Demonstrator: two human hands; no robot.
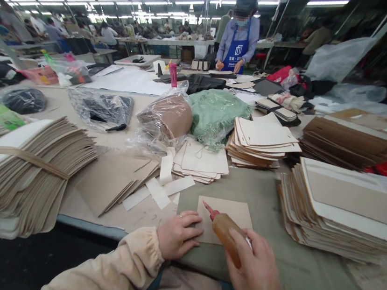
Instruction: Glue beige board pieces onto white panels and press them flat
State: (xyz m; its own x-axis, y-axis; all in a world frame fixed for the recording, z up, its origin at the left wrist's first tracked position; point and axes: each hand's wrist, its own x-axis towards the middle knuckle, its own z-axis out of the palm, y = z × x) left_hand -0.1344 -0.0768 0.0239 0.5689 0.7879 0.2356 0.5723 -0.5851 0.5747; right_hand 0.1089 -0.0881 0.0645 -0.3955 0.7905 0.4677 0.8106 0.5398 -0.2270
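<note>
In my right hand (256, 265) is a squeeze bottle (227, 234) of amber liquid, its fingers wrapped round the body. The bottle's red nozzle points up and left, its tip over the upper left part of a tan board (238, 211). This board lies flat on a grey-green mat (259, 186). My left hand (180, 235) rests at the board's left edge, fingers stretched out and holding nothing. To its left, several pale strips (159, 193) lie crossed beside a few tan sheets (115, 177). Behind the board is a small pile of cream panels (206, 158).
A thick strapped stack of boards (36, 163) stands at left, and another tall panel stack (340, 215) at right. Farther back are a green fringed cloth (218, 113), a plastic-wrapped brown item (169, 114) and more panels (265, 135). A person in a blue apron (239, 47) works across the table.
</note>
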